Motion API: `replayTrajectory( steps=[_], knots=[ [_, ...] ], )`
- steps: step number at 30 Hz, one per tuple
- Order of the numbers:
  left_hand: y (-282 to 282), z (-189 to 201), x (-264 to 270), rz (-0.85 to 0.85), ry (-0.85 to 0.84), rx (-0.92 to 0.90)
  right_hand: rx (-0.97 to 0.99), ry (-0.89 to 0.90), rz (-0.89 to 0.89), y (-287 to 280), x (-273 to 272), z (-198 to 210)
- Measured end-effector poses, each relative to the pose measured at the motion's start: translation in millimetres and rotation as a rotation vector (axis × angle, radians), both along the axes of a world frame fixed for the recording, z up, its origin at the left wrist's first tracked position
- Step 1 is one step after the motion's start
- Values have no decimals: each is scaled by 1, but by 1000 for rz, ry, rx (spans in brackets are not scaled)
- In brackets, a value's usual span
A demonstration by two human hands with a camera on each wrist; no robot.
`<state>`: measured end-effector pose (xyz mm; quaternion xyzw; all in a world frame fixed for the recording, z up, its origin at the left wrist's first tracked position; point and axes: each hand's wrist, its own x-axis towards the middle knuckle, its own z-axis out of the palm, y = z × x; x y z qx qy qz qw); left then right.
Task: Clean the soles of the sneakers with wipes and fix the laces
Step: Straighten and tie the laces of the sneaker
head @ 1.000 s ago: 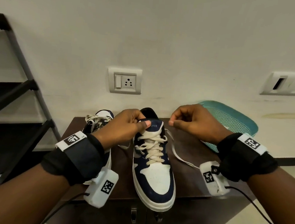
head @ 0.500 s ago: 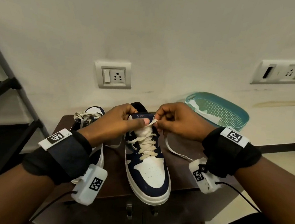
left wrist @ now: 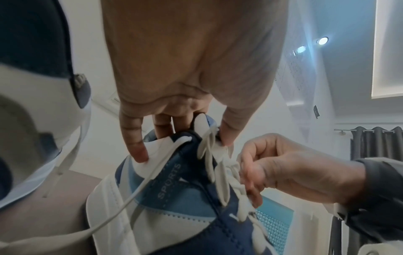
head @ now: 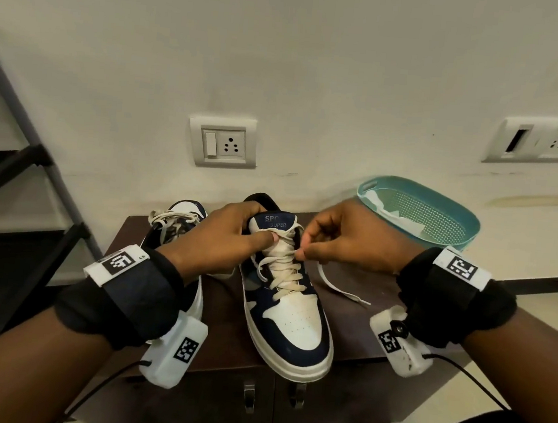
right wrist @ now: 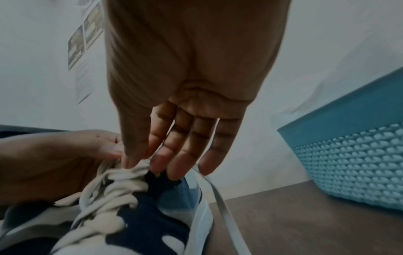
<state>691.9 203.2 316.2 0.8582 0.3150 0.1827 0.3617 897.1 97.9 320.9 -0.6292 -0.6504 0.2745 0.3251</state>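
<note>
A navy and white sneaker (head: pixel 291 300) stands toe toward me on the dark brown cabinet top (head: pixel 221 311). My left hand (head: pixel 263 235) grips its tongue and collar, fingers inside the opening and thumb pressing on the top cream laces (head: pixel 282 269). My right hand (head: pixel 301 252) pinches a lace at the upper right eyelets. The loose lace end (head: pixel 338 285) trails to the right. In the left wrist view the thumb (left wrist: pixel 226 138) sits on the laces (left wrist: pixel 218 163). The second sneaker (head: pixel 182 219) stands at the left, laces untidy, partly hidden by my left wrist.
A teal perforated basket (head: pixel 439 218) holding white wipes (head: pixel 389 207) stands at the back right against the wall. A dark shelf frame (head: pixel 39 163) rises on the left. Wall sockets (head: pixel 223 142) are behind the sneakers. The cabinet's front edge lies just below the sneaker's toe.
My right hand came in from the right of the tongue to the top laces and now pinches lower at the eyelets. My left thumb slid down from the tongue onto the laces.
</note>
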Motion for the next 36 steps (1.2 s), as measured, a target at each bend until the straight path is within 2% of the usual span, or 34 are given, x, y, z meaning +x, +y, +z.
replayTrajectory(
  steps=[3,8,14,16,20,23,28,31,33,36],
  knots=[
    [2,-1,-1,-12,-2,-7,26,-170,-1,0,-2,-8],
    [1,1,-3,-33,-9,-56,95,-190,4,1,-2,-10],
    [0,0,-5,-31,-11,-40,130,-365,46,1,-9,-8],
    [-1,-1,-5,-28,3,-17,113,-286,7,3,-12,-8],
    [2,-4,-4,-21,43,46,37,30,-72,5,-12,-9],
    [3,-5,-4,-17,51,73,17,94,-83,5,-11,-9],
    [0,-5,-2,-19,47,81,151,-119,-11,-1,-4,-7],
    [1,-7,1,-15,57,99,133,-192,46,-7,-7,-4],
    [1,-6,2,-12,63,101,131,-296,32,-8,-10,-5],
    [1,-5,0,-17,61,83,131,-308,-26,-4,-8,-6]
  ],
)
